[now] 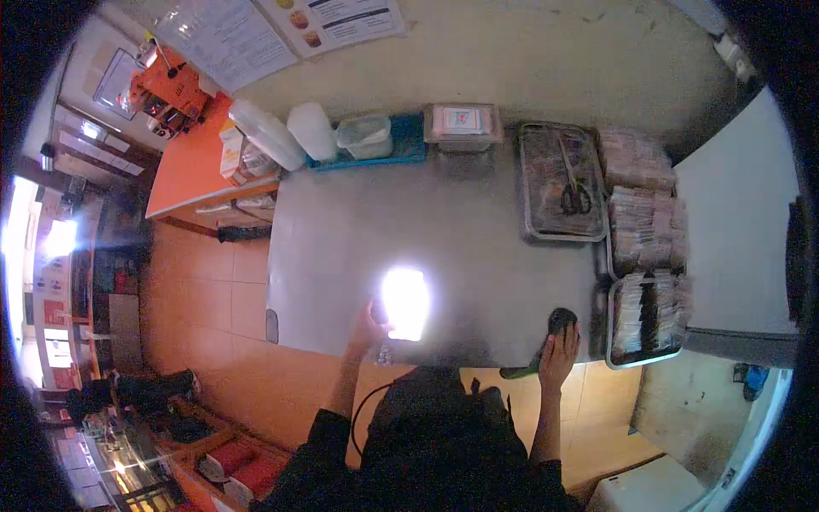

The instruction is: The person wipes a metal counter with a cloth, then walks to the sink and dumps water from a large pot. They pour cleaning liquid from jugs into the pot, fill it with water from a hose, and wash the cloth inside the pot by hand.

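My left hand [368, 327] is closed around the left edge of a brightly glowing phone-like screen [405, 305] at the front of the grey table [384, 218]. Glare hides what the screen shows. Small beads or a charm hang below it. At the table's front right, my right hand [559, 352] lies with its fingers over a dark object [562, 322]; its exact shape is unclear. A green strip [519, 372] shows beside that wrist at the table edge.
Scissors [573, 183] rest on a lidded tray [564, 232] at the back right. Packed trays [646, 362] line the right side. A blue tray [409, 152] with plastic containers [364, 136] stands at the back, beside an orange counter [192, 171].
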Available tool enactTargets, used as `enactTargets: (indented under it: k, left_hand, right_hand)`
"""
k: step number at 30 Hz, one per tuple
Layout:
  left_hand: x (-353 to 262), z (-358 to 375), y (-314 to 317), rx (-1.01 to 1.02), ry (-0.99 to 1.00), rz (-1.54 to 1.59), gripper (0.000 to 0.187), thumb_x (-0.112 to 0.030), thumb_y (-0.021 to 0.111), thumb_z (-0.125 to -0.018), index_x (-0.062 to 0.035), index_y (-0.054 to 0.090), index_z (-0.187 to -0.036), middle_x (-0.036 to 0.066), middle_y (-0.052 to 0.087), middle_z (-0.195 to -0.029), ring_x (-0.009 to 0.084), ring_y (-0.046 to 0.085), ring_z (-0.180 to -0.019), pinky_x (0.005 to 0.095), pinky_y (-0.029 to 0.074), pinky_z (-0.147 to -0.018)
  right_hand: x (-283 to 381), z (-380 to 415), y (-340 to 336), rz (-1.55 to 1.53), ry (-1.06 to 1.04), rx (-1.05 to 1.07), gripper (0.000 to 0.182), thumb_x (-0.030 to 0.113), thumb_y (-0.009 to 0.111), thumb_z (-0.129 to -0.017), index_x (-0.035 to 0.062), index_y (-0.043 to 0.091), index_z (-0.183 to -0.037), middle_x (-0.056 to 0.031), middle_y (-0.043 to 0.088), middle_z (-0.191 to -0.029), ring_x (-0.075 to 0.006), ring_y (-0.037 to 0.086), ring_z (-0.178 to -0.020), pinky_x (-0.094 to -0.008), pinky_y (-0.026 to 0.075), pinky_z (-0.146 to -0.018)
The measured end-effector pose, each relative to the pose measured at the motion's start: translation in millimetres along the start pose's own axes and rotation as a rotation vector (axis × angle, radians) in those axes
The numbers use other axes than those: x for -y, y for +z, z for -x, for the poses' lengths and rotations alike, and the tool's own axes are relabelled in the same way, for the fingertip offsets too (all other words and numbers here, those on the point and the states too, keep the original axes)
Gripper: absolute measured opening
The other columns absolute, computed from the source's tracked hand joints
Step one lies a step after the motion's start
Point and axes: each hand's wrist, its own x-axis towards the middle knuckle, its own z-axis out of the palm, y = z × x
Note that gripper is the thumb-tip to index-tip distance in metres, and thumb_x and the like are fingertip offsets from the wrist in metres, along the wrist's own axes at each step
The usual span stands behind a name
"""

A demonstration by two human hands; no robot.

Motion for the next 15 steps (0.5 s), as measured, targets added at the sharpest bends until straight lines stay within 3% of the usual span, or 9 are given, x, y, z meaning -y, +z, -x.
enactTargets:
  k: [4, 7, 9, 13, 15]
  left_hand:
    - [-10, -2, -4, 0.061, -0.067, 0.042, 0.063, -0.013, 0.075, -0.059, -0.0055, 0.048, -0.115, 0.005, 0.058, -0.090, 0.0164, 0.056, -0.078, 0.0304, 0.047, -0.072]
    - [-15, -1, -2, 0.082, -0.259, 0.157, 0.056, -0.013, 0.073, -0.063, -0.0060, 0.049, -0.113, 0.004, 0.058, -0.088, 0.0145, 0.054, -0.075, 0.0295, 0.046, -0.067]
    - [0, -4, 10, -0.073, -0.046, -0.056, 0.046, -0.015, 0.071, -0.067, -0.0062, 0.052, -0.108, 0.003, 0.058, -0.083, 0.0126, 0.053, -0.071, 0.0276, 0.045, -0.063]
    - [3, -8, 13, -0.074, -0.032, 0.024, 0.036, -0.016, 0.070, -0.068, -0.0058, 0.056, -0.100, 0.002, 0.058, -0.076, 0.0117, 0.053, -0.066, 0.0260, 0.045, -0.062]
    - [-3, -8, 11, -0.142, 0.017, -0.083, 0.030, -0.016, 0.069, -0.070, -0.0050, 0.058, -0.096, 0.002, 0.059, -0.075, 0.0110, 0.053, -0.064, 0.0255, 0.045, -0.061]
  right_hand:
    - [-6, 3, 4, 0.029, -0.036, 0.002, 0.033, 0.019, 0.041, -0.090, -0.0042, 0.050, -0.111, -0.0190, 0.040, -0.130, -0.0346, 0.030, -0.125, -0.0469, 0.020, -0.104]
    - [-8, 4, 9, 0.065, -0.027, 0.001, 0.033, 0.018, 0.041, -0.090, -0.0044, 0.049, -0.112, -0.0194, 0.039, -0.130, -0.0345, 0.030, -0.125, -0.0472, 0.021, -0.103]
    - [-6, 3, 9, 0.022, -0.043, -0.077, 0.035, 0.022, 0.039, -0.092, -0.0057, 0.049, -0.110, -0.0218, 0.040, -0.128, -0.0367, 0.032, -0.123, -0.0482, 0.023, -0.102]
    - [-7, -6, 20, 0.063, 0.052, -0.073, 0.039, 0.024, 0.038, -0.092, -0.0075, 0.046, -0.114, -0.0216, 0.039, -0.129, -0.0370, 0.029, -0.124, -0.0471, 0.021, -0.103]
    - [-2, -16, 24, 0.098, 0.084, -0.155, 0.043, 0.026, 0.036, -0.093, -0.0086, 0.044, -0.117, -0.0217, 0.038, -0.130, -0.0369, 0.027, -0.125, -0.0455, 0.021, -0.104]
